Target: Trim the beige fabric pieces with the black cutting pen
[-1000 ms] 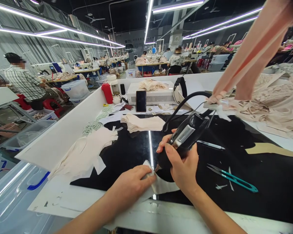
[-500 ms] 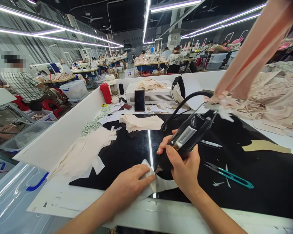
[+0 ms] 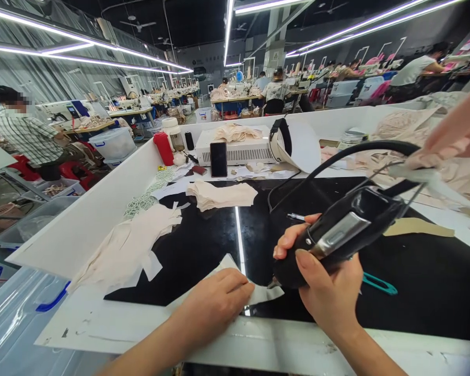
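My left hand (image 3: 221,300) lies flat on a pale fabric piece (image 3: 267,295), its fingers close together and pressing the cloth onto the black mat (image 3: 215,230). In my right hand (image 3: 329,287) is a black corded hand tool (image 3: 347,235) with a silver plate on its side. The tool's small metal tip points down at the fabric's edge, just right of my left fingertips; whether it touches, I cannot tell. Partly hidden behind my right hand are teal-handled thread snips (image 3: 379,283). A thin silver pen-like tool (image 3: 295,216) shows behind the fingers.
Pale fabric pieces (image 3: 121,245) are heaped at left, with a smaller stack (image 3: 223,195) ahead. A phone (image 3: 219,159) leans on a white vented box (image 3: 238,151) beside a visor (image 3: 297,143). Peach strips (image 3: 458,125) hang by the tool's cable. People work at machines beyond.
My right hand has moved right with the tool, its tip now farther along the fabric's edge. My left hand has shifted slightly and its fingers are closer together. The view has turned slightly.
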